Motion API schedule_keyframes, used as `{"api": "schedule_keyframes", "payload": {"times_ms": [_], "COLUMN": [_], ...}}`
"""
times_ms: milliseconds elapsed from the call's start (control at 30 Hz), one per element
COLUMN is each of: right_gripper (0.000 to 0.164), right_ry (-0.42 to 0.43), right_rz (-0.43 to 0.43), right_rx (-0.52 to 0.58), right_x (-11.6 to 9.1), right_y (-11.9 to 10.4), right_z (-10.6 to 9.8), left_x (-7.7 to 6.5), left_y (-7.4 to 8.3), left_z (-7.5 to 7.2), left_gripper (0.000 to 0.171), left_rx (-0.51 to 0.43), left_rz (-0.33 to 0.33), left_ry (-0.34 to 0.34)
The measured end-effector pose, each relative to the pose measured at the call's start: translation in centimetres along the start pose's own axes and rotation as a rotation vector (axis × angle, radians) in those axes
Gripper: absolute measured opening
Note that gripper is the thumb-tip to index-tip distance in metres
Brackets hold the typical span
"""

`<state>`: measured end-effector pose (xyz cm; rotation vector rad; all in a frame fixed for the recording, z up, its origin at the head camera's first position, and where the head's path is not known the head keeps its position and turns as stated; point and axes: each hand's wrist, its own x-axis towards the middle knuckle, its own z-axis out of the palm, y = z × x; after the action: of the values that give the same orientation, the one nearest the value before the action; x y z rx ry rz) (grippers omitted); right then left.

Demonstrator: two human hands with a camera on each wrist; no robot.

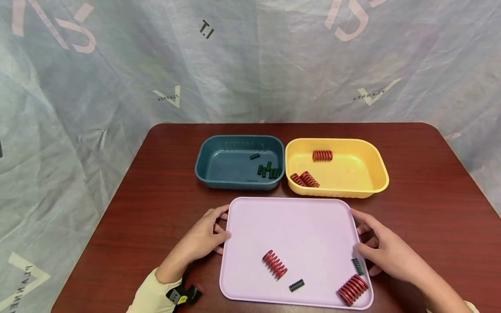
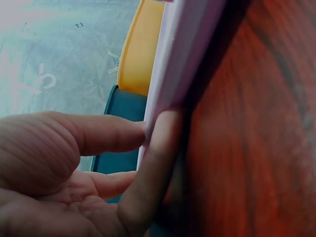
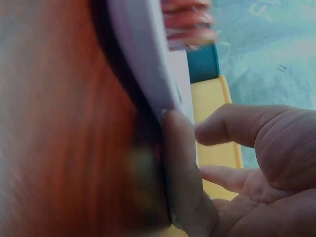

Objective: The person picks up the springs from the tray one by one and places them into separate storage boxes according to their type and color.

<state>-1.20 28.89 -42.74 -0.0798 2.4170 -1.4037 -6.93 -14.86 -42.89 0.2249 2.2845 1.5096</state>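
A pale lilac tray (image 1: 293, 226) lies between the two hands. At its left rim, my left hand (image 1: 203, 237) grips the edge, with the thumb at the top and a finger low against the side wall (image 2: 182, 54) in the left wrist view. My right hand (image 1: 387, 250) holds the opposite rim the same way, its thumb over the edge. On the tray, a red coil spring (image 1: 275, 264) and a small green spring (image 1: 296, 285) lie near the front. Another red spring (image 1: 352, 290) and a green one (image 1: 357, 266) sit by the right edge.
Behind the tray stand a teal bin (image 1: 223, 184) with several small green springs and, right beside it, a yellow bin (image 1: 352, 191) with red springs. The dark red wooden table (image 1: 156, 195) carries everything. A grey printed cloth (image 1: 274, 65) hangs behind.
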Motion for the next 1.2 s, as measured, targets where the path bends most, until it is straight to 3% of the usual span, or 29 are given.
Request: {"api": "schedule_keyframes", "payload": {"times_ms": [433,733,833,967,1033,1200], "right_gripper": [0.073,0.071,0.066,0.059,0.056,0.054], "right_ry": [-0.086,-0.087,-0.036,0.027,0.005,-0.181], "right_rz": [0.005,0.005,-0.027,-0.156,-0.204,-0.231], "right_rx": [0.126,0.090,0.022,0.000,0.047,0.201], "right_x": [0.6,0.6,0.5,0.7,1.1,2.3], "right_y": [0.1,-0.1,-0.4,-1.4,-2.2,-4.7], "right_z": [-1.3,-1.7,-1.9,-1.8,-1.6,-1.0], "left_x": [0.0,0.1,0.2,0.3,0.2,0.0], "left_y": [0.0,0.3,0.3,0.3,0.3,0.2], "left_z": [0.1,0.0,0.2,0.2,0.2,0.0], "left_gripper": [0.068,0.068,0.068,0.069,0.069,0.069], "left_rx": [-0.017,0.008,0.023,0.026,0.022,0.014], "left_rz": [-0.035,-0.018,-0.015,-0.013,-0.009,0.001], "left_ry": [0.019,0.004,0.006,0.007,0.008,0.010]}}
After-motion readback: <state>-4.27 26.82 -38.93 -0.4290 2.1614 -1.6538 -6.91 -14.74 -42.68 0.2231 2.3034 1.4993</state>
